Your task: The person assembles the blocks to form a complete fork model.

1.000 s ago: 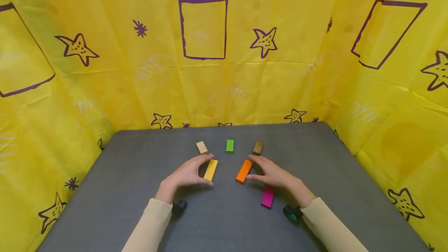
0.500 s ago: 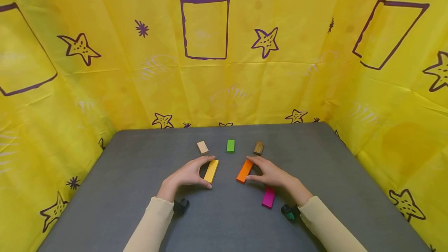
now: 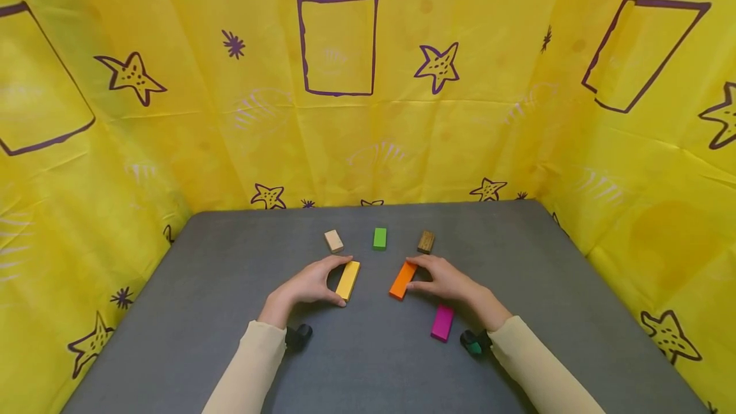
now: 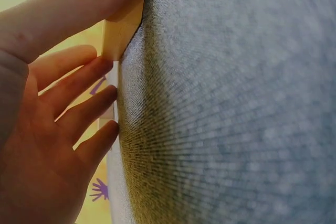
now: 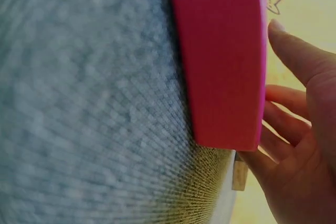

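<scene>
In the head view my left hand (image 3: 310, 283) pinches a yellow wooden block (image 3: 348, 281) by its ends, fingers at the far end and thumb at the near one. The left wrist view shows the thumb against this yellow block (image 4: 123, 32), with the other fingers spread loosely. To the right, my right hand (image 3: 445, 281) holds an orange block (image 3: 402, 281), fingers at its far end and thumb along its right side. Both blocks lie on the table. A magenta block (image 3: 442, 323) lies just below the right hand and hides the orange one in the right wrist view.
Behind the hands stand a pale wood block (image 3: 333, 241), a green block (image 3: 380, 239) and a brown block (image 3: 426, 241) in a row. The grey table (image 3: 230, 254) is enclosed by a yellow patterned cloth (image 3: 345, 145) at the back and sides.
My right hand has moved slightly left, bringing its fingers and thumb closer onto the orange block. The left fingers have settled a little on the yellow block. The blocks keep their places.
</scene>
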`<state>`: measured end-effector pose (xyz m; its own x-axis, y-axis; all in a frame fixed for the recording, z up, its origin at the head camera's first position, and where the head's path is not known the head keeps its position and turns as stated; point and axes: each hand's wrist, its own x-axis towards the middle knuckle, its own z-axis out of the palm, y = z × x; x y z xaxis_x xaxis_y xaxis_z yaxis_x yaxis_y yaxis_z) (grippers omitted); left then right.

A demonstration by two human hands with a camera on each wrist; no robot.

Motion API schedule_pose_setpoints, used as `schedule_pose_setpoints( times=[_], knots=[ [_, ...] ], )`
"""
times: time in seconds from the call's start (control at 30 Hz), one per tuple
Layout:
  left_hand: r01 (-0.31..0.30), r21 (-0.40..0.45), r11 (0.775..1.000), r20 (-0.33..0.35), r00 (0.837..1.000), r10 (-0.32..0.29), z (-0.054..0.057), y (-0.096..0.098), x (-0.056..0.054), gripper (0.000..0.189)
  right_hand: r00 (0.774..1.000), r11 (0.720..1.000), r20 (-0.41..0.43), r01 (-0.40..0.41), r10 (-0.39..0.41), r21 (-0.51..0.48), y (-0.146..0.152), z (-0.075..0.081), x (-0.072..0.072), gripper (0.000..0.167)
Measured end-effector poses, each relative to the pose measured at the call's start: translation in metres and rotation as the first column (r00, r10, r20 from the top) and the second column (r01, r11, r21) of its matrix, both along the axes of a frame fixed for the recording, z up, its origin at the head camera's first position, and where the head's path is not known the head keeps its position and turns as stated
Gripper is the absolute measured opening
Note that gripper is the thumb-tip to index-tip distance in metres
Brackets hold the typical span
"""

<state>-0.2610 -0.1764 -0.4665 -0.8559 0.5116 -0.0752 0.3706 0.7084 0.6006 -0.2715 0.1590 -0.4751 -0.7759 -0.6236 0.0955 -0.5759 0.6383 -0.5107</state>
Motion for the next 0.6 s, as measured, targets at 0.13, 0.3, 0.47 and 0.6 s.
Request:
schedule_pose_setpoints(
  times=[0.13,0.3,0.47,0.6],
  knots=[
    [-0.004,-0.013,1.0,-0.01,1.0,0.004,-0.0007,0.0006,-0.0001,0.093,0.999,1.0,-0.035,0.0,0.001,0.005,0.0001,-0.0016,-0.003,0.061],
    [-0.007,-0.017,1.0,-0.024,1.0,0.007,-0.001,0.0015,-0.0009,0.093,0.997,1.0,-0.07,0.02,-0.02,-0.005,-0.0015,-0.0011,-0.0045,0.056],
    [-0.017,-0.022,1.0,-0.029,0.999,0.016,-0.0005,0.002,-0.002,0.093,0.997,0.999,-0.064,0.045,-0.047,-0.03,-0.0024,-0.0012,-0.0083,0.055],
    [-0.017,-0.032,0.999,-0.028,0.999,0.016,-0.0019,0.0025,-0.0023,0.093,0.997,0.998,-0.054,0.051,-0.054,-0.045,-0.0009,-0.0019,-0.0096,0.054]
  ],
)
